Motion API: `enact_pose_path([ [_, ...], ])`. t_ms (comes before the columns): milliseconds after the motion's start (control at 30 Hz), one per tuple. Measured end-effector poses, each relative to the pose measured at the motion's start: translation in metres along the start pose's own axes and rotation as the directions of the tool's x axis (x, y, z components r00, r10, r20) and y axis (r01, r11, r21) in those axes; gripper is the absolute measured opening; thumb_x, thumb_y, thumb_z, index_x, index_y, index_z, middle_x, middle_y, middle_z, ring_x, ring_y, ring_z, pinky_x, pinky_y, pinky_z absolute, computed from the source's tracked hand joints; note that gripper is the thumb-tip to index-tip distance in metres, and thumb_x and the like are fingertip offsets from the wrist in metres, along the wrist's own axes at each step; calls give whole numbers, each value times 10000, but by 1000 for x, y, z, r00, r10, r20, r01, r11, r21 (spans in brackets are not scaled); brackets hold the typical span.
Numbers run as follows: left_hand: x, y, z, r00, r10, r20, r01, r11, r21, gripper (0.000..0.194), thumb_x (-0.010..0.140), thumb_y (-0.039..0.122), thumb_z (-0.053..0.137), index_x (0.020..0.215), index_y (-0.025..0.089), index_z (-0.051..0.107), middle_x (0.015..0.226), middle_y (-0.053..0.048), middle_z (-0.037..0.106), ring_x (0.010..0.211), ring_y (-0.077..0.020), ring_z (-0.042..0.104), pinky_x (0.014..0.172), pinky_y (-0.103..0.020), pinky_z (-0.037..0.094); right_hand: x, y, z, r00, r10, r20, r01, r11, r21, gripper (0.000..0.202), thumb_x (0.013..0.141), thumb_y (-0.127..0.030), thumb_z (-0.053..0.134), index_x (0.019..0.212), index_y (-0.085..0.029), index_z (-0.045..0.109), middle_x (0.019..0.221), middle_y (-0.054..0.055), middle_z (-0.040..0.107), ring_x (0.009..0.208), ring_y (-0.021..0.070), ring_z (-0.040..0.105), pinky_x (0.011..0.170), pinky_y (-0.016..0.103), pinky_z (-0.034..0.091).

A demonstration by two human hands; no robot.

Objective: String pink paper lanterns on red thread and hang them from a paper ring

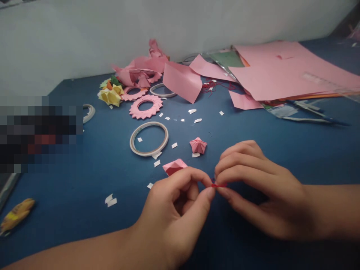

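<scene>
The head view shows a short red strand (219,185) between my two hands, low and right of centre, just above the blue tabletop (98,150). My left hand (178,210) pinches its left end between thumb and forefinger; my right hand (258,183) has its thumb and fingers closed about the other end, partly hiding it. A folded pink paper piece (174,166) lies just behind my left knuckles, and a pink paper star (198,145) sits beyond my fingertips, touching a white scrap (196,155). Farther left lies a tape roll (147,153), with a pleated pink paper ring (158,107) behind it. Large pink sheets (275,71) lie at the far right, before a pale wall (140,30).
</scene>
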State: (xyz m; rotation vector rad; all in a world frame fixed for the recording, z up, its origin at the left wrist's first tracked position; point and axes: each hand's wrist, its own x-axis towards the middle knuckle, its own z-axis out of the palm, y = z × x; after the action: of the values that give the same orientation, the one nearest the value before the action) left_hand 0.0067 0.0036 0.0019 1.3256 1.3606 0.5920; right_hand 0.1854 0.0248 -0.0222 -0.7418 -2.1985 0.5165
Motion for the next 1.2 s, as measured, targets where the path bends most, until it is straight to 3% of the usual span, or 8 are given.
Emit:
enact_pose_path([
  [567,-1,3,-2,1000,3,6,-3,999,-44,64,712,236,555,684,190,520,463,95,291,407,-62,302,384,-162,255,3,-1,0,999,44,24,-45,998,47,115,795,-41,559,837,-148,555,807,20,606,831,151,534,792,360,382],
  [700,-1,0,-3,998,64,-20,-63,997,32,72,711,225,526,650,199,497,454,97,284,394,-60,291,370,-170,227,1,-1,-1,998,48,28,-49,998,44,116,771,-37,567,815,-143,550,802,17,601,830,149,531,788,359,374],
  [933,2,2,-12,979,192,72,-204,937,283,43,737,187,518,718,211,488,479,102,288,425,-74,299,433,-202,275,1,-3,-1,999,38,12,-39,999,33,104,767,-47,572,799,-143,550,803,17,604,832,148,538,788,358,379],
  [1200,0,2,-11,970,211,120,-240,907,347,149,764,204,539,906,204,586,513,99,280,423,-77,310,422,-202,263,2,-3,-2,999,50,-17,-50,998,33,124,765,-55,562,820,-166,549,781,17,613,806,164,549,764,364,389],
])
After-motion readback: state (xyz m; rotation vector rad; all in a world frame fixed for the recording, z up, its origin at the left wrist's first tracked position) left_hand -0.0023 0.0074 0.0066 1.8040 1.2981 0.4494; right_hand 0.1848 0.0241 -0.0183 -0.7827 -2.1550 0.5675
